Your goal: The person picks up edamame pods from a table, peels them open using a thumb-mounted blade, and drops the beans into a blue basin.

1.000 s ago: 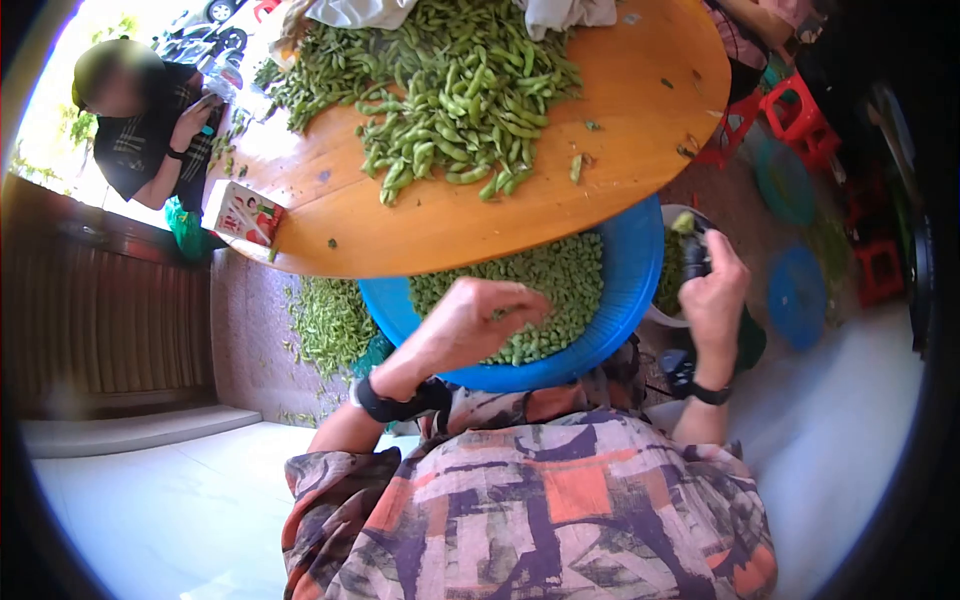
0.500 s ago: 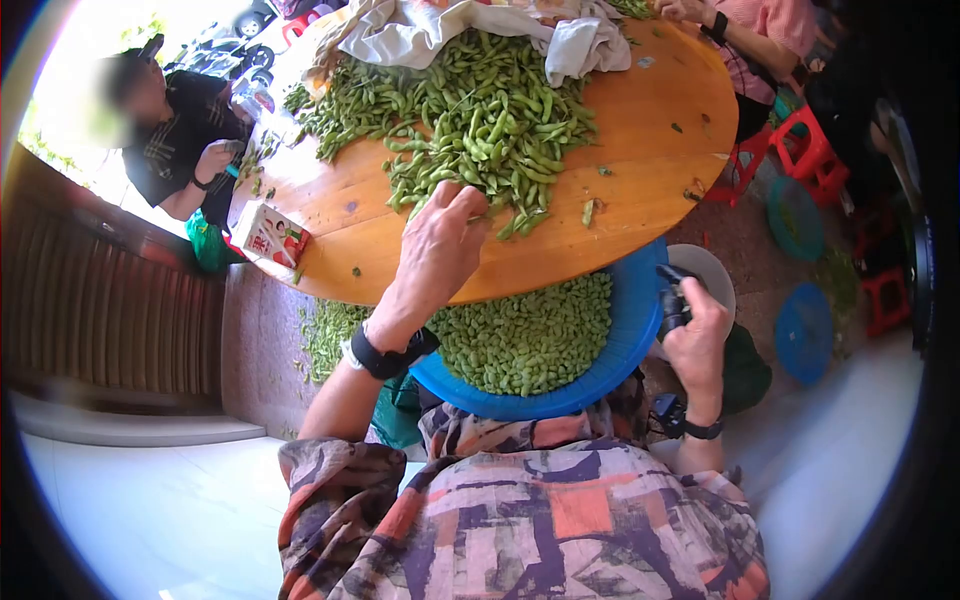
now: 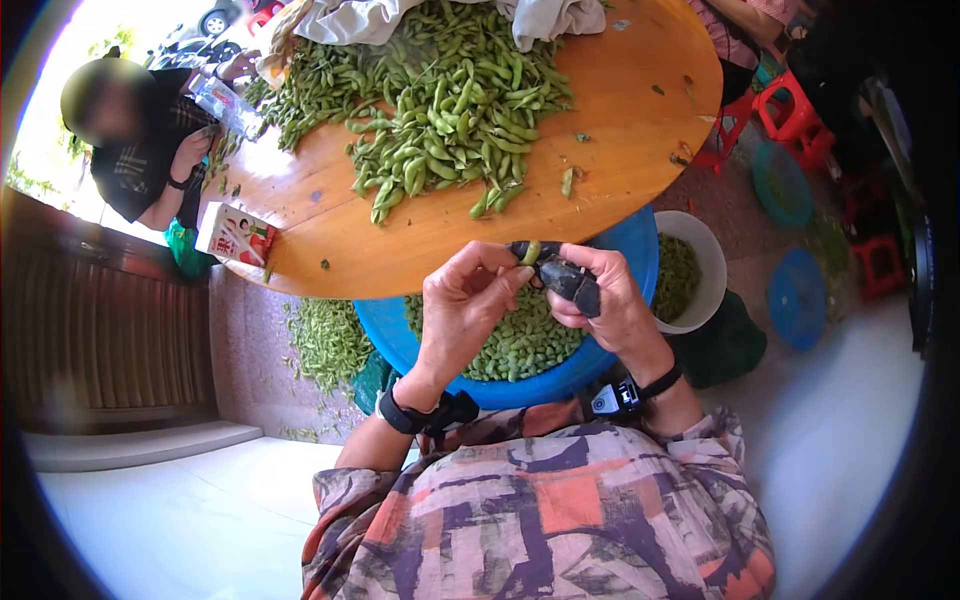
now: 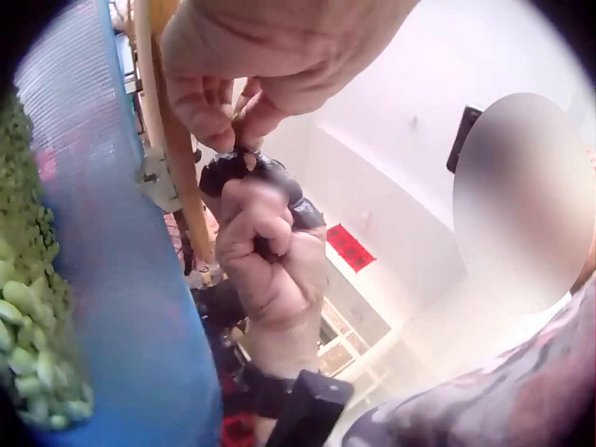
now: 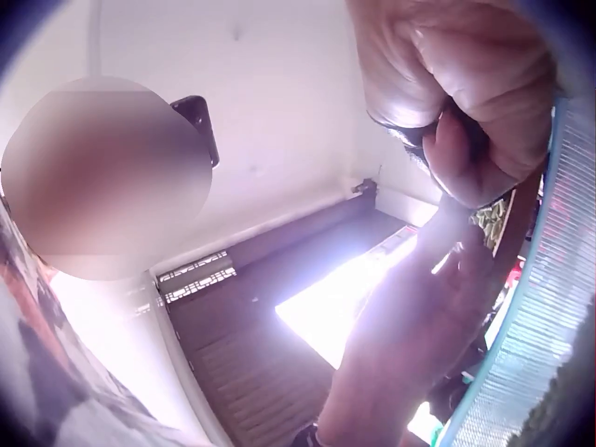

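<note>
My left hand [image 3: 512, 270] pinches a green bean pod [image 3: 531, 252] by its end, over the blue basin [image 3: 635, 262] of shelled beans [image 3: 520, 340]. My right hand [image 3: 578, 292] grips a small black tool [image 3: 570, 280] whose tip meets the pod. From the left wrist view, the left fingertips [image 4: 222, 130] sit against the black tool [image 4: 251, 172] held in the right fist [image 4: 265, 265]. The right wrist view shows the right hand [image 5: 466, 88] wrapped round the tool [image 5: 410, 138], with the left hand [image 5: 419, 317] below. A heap of pods [image 3: 450, 110] lies on the round wooden table [image 3: 620, 130].
A white bucket [image 3: 712, 262] holding green pods stands right of the basin. A drink carton [image 3: 235, 235] sits at the table's left edge, near a seated person [image 3: 130, 130]. Pods litter the floor [image 3: 325, 335]. Red stools [image 3: 790, 110] and cloths [image 3: 545, 18] lie beyond.
My left hand reached from the basin to the pile on the table, then came back with a pod. My right hand moved the tool from the white bucket to over the basin.
</note>
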Demonstrator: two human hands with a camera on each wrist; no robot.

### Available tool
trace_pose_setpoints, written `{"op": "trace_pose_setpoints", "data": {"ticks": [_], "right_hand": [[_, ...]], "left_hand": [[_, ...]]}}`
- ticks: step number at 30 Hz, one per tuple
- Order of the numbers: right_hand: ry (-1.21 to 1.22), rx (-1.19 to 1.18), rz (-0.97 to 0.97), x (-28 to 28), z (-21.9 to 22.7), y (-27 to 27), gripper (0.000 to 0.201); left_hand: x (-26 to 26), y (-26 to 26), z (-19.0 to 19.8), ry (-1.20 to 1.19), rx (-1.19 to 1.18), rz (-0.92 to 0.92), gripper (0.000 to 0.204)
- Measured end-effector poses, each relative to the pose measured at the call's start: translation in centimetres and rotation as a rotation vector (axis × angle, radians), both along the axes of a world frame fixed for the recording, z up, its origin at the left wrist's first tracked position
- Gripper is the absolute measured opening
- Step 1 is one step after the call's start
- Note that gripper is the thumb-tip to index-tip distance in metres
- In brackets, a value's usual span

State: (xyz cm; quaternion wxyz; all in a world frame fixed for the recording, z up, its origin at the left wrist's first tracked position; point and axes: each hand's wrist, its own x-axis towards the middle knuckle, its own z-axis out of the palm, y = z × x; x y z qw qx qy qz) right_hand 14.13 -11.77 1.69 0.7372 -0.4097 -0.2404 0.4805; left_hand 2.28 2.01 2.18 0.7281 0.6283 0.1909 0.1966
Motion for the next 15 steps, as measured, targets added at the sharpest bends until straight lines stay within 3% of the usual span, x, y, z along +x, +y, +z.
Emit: {"op": "trace_pose_setpoints", "data": {"ticks": [2,7,9,11,12,14,15], "right_hand": [[-0.028,-0.025,0.0,0.1,-0.2,-0.1,0.018],[-0.096,-0.103,-0.029,-0.1,0.5,-0.2,0.016],[-0.275,-0.127,-0.065,-0.1,0.9,-0.4,0.021],[-0.131,-0.092,0.006,0.1,1.2,-0.7,0.017],[0.012,-0.057,0.078,0.3,1.2,-0.9,0.015],[0.125,-0.029,0.149,0.5,0.7,-1.3,0.016],[0.237,-0.001,0.222,0.5,0.7,-1.4,0.017]], "left_hand": [[-0.1,-0.2,-0.2,0.009,0.201,0.013,0.009],[0.0,-0.4,-0.4,-0.062,0.173,-0.003,0.017],[-0.1,-0.3,-0.4,-0.094,0.16,-0.009,0.021],[-0.4,0.2,-0.5,-0.123,-0.351,-0.168,0.031],[-0.4,0.1,-0.6,-0.122,-0.351,-0.168,0.031],[-0.6,-0.2,-0.9,-0.254,-0.862,-0.417,0.035],[-0.5,0.0,-1.2,-0.279,-0.888,-0.493,0.035]]}}
